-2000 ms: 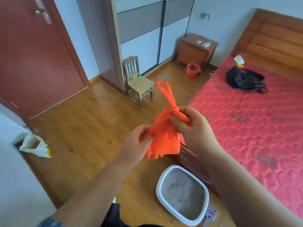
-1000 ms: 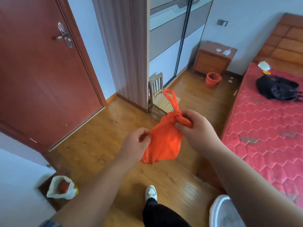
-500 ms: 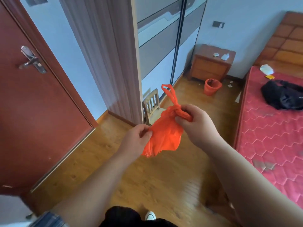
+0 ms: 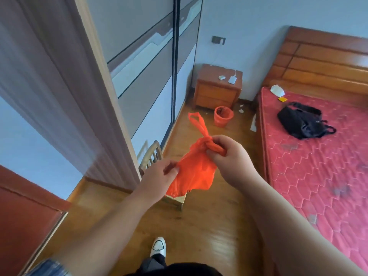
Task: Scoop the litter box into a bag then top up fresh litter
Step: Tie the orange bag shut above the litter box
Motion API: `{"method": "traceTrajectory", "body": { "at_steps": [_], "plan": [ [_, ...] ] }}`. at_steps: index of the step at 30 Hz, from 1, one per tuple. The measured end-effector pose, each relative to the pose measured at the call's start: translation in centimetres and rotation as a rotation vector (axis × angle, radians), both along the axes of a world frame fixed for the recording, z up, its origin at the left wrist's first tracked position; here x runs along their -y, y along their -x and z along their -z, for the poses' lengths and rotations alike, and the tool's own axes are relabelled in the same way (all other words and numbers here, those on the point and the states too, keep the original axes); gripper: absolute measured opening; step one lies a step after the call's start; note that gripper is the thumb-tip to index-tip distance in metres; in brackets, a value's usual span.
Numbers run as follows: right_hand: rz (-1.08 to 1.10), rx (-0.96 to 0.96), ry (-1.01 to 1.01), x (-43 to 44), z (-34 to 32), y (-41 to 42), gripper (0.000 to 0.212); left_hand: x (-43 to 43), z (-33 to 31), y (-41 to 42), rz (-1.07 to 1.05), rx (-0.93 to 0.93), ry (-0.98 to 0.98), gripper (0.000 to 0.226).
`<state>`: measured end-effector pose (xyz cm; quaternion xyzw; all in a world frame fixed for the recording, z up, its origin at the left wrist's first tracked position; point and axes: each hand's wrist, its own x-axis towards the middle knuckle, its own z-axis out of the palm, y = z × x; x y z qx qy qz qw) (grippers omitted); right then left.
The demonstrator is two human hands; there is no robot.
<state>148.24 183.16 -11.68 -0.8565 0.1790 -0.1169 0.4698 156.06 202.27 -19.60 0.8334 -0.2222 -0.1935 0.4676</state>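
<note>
The orange bag (image 4: 196,168) hangs in mid-air above the wooden floor (image 4: 209,232), its long axis running from 11 o'clock, handle loop up, to 5 o'clock. The right hand (image 4: 229,156) has its fingers pinched on the knot; the left hand (image 4: 159,176) pinches the bag's lower edge.

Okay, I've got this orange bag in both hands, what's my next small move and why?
Probably pick the knot loose with your right hand while the left hand steadies the bag: its neck is tied shut, so nothing can be scooped in yet.
</note>
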Motion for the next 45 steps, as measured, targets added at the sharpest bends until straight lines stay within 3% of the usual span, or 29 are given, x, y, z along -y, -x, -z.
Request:
{"method": "traceTrajectory", "body": {
  "at_steps": [4, 14, 24, 31, 45],
  "plan": [
    [0.099, 0.007, 0.000, 4.0, -0.1, -5.7, 0.021, 5.2, 0.2, -7.3, 0.054, -0.006, -0.021, 0.025],
    [0.249, 0.020, -0.022, 18.8, 2.1, -13.7, 0.022, 21.3, 0.9, -17.8, 0.169, -0.035, -0.001, 0.013],
    [0.176, -0.025, -0.028, 40.4, 3.1, -22.0, 0.021, 42.6, 1.9, -25.7, 0.142, -0.024, -0.072, 0.016],
    [0.149, -0.031, -0.071, 49.6, 4.0, -29.3, 0.022, 51.6, 3.3, -32.2, 0.118, -0.062, -0.102, 0.017],
    [0.221, -0.172, -0.168, 64.9, 8.5, -51.5, 0.026, 68.9, 9.1, -56.5, 0.270, -0.139, -0.194, 0.012]
  ]
}}
